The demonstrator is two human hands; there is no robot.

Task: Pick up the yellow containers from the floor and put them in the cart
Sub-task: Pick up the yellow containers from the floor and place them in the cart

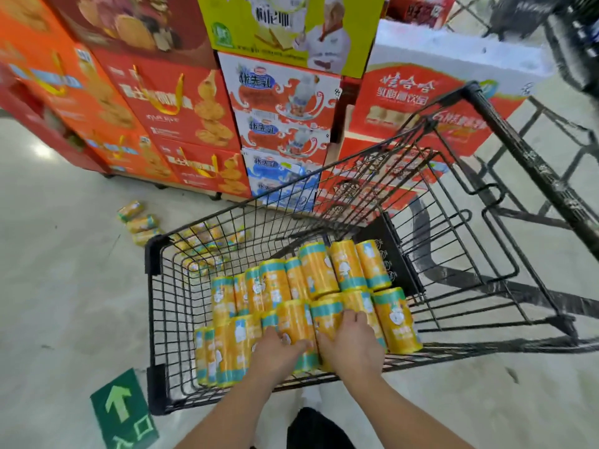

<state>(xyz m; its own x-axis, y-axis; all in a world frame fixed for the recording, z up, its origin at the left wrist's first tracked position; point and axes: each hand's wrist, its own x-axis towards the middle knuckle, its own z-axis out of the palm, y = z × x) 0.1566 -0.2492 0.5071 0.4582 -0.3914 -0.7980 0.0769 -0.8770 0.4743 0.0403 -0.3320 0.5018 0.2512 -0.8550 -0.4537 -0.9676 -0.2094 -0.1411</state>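
Head view: inside the cart (pixel 152 254), our left hand (pixel 278 351) and right hand (pixel 351 346) each curl fingers round yellow containers (pixel 296 322); spare containers (pixel 141 223) lie on the floor (pixel 48 286).

One cart (pixel 154 254), two hands (pixel 278 350) (pixel 351 346), over a dozen containers (pixel 372 267)

Yellow containers (pixel 201 243) behind cart mesh (pixel 175 296) blurred, partly screened. Box lettering (pixel 152 95) smeared, unreadable. Floor arrow (pixel 120 406) cut by lower edge.
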